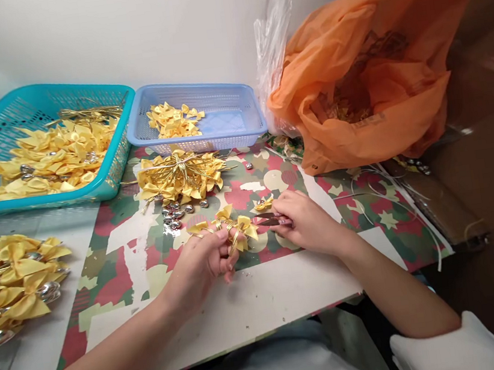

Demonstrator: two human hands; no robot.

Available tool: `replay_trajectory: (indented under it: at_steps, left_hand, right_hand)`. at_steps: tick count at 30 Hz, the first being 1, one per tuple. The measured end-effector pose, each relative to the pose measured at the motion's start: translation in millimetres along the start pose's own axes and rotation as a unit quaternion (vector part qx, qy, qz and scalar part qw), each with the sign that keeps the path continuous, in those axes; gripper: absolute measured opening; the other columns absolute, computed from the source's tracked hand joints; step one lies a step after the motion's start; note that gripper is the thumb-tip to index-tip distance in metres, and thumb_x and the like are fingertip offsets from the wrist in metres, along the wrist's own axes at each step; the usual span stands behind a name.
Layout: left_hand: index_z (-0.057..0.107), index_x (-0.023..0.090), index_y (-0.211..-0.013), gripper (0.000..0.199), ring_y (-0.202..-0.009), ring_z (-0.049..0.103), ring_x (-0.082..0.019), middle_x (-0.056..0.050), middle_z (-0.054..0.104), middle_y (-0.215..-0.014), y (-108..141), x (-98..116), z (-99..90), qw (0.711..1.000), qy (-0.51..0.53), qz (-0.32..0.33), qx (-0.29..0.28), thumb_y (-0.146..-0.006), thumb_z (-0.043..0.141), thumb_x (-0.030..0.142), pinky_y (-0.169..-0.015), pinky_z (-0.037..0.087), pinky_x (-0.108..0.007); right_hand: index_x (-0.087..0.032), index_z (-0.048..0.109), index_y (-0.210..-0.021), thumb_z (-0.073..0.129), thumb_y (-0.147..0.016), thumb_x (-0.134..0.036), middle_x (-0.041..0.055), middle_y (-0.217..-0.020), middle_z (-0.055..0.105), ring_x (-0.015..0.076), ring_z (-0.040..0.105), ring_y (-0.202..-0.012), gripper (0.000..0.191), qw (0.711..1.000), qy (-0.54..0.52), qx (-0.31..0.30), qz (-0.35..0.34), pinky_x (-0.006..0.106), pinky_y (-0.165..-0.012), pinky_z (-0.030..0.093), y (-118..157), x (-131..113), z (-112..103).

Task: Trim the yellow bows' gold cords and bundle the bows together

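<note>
Yellow ribbon bows point(247, 227) with gold wire stems sit in my left hand point(208, 257), thumb and fingers pinching the stems, pretty much mid-table. At 3 o'clock from them, my right hand point(301, 220) is wrapped around a dark pointed tool point(269, 221), pliers or snips, can't tell which, tips right beside the bows. There's a loose bow point(264, 204) at 2 o'clock, just past the tool. Silver bells point(173, 214) are scattered around 10, and a tied bow bundle point(180, 172) lies near 11. The blue basket point(229, 120) is roughly at 12, the teal basket point(111, 172) out at 10, and a big orange bag point(372, 138) slouches at 2.
</note>
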State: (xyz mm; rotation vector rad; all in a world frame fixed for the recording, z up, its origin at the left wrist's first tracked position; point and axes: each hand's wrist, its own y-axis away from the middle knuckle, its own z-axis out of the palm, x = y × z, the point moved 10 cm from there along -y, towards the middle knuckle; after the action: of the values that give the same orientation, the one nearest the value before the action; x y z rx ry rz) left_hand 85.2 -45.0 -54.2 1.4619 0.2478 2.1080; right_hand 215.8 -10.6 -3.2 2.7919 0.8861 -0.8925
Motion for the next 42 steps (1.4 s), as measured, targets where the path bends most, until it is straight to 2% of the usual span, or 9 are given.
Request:
replay_trajectory:
  at_steps: [3,5,9,13,15,21,26,34,42]
  left_hand:
    - [0.059,0.017,-0.076,0.041,-0.045,0.043,-0.007,0.005,0.05,-0.058,1,5,2.4,0.998,-0.054,0.024,-0.009,-0.057,0.085,0.042,-0.04,0.039,-0.02]
    - [0.058,0.017,-0.073,0.036,-0.047,0.045,-0.007,0.005,0.051,-0.06,1,4,1.0,0.994,-0.103,0.028,-0.003,-0.061,0.085,0.038,-0.042,0.04,-0.02]
    - [0.047,0.018,-0.059,0.043,-0.047,0.037,-0.007,0.005,0.041,-0.054,0,1,-6.9,0.993,-0.109,0.04,0.014,-0.082,0.066,0.049,-0.043,0.036,-0.02]
    - [0.046,0.018,-0.063,0.041,-0.05,0.03,-0.007,0.006,0.037,-0.058,0,1,-21.2,0.989,-0.122,0.049,0.062,-0.079,0.069,0.049,-0.042,0.027,-0.019]
    - [0.046,0.019,-0.066,0.041,-0.05,0.03,-0.007,0.007,0.036,-0.06,0,0,-24.1,0.986,-0.146,0.046,0.071,-0.078,0.07,0.05,-0.043,0.026,-0.02]
    - [0.053,0.019,-0.071,0.038,-0.05,0.033,-0.008,0.007,0.039,-0.057,2,0,-20.8,0.976,-0.204,0.05,0.049,-0.08,0.068,0.054,-0.045,0.027,-0.021]
    - [0.053,0.019,-0.071,0.039,-0.051,0.037,-0.007,0.007,0.039,-0.061,4,-1,-22.0,0.977,-0.203,0.047,0.054,-0.081,0.068,0.053,-0.046,0.031,-0.02]
    - [0.063,0.019,-0.079,0.031,-0.057,0.048,-0.008,0.002,0.055,-0.078,3,-1,-20.0,0.976,-0.208,0.041,0.05,-0.082,0.068,0.049,-0.05,0.04,-0.02]
    - [0.067,0.02,-0.08,0.026,-0.06,0.048,-0.008,0.0,0.057,-0.084,2,5,-15.0,0.976,-0.202,0.066,0.049,-0.079,0.072,0.045,-0.055,0.045,-0.019]
  right_hand:
    - [-0.022,0.031,-0.07,0.05,-0.079,-0.006,-0.0015,-0.071,0.042,0.0154,0.041,-0.071,0.027,0.997,-0.072,0.008,0.012,0.028,-0.064,0.032,-1,1,2]
    - [-0.023,0.031,-0.073,0.051,-0.085,-0.014,-0.0022,-0.075,0.043,0.0132,0.039,-0.066,0.025,0.979,-0.199,0.026,0.044,0.026,-0.06,0.033,0,5,-2]
    - [-0.024,0.029,-0.075,0.058,-0.087,-0.025,-0.0033,-0.081,0.047,0.0105,0.043,-0.065,0.031,0.877,-0.47,0.067,0.077,0.026,-0.061,0.037,1,11,-9]
    - [-0.022,0.03,-0.072,0.062,-0.082,-0.025,-0.0042,-0.075,0.043,0.0108,0.045,-0.068,0.034,0.798,-0.593,0.064,0.085,0.026,-0.066,0.038,-1,9,-8]
    - [-0.022,0.031,-0.072,0.063,-0.08,-0.024,-0.0046,-0.073,0.043,0.0098,0.044,-0.065,0.033,0.777,-0.621,0.06,0.085,0.025,-0.063,0.036,-2,6,-6]
    - [-0.022,0.03,-0.072,0.061,-0.082,-0.023,-0.0044,-0.075,0.04,0.0089,0.043,-0.063,0.032,0.784,-0.613,0.048,0.087,0.024,-0.055,0.027,-2,2,-1]
    - [-0.022,0.03,-0.071,0.061,-0.081,-0.023,-0.0045,-0.074,0.04,0.0089,0.036,-0.063,0.032,0.805,-0.585,0.067,0.068,0.024,-0.057,0.029,-3,2,-5]
    - [-0.023,0.03,-0.074,0.061,-0.08,-0.025,-0.0047,-0.075,0.041,0.0081,0.037,-0.061,0.032,0.789,-0.605,0.06,0.096,0.023,-0.055,0.028,-2,3,3]
    - [-0.022,0.03,-0.072,0.06,-0.083,-0.022,-0.004,-0.075,0.038,0.0087,0.039,-0.064,0.032,0.788,-0.604,0.059,0.103,0.023,-0.055,0.03,-2,1,2]
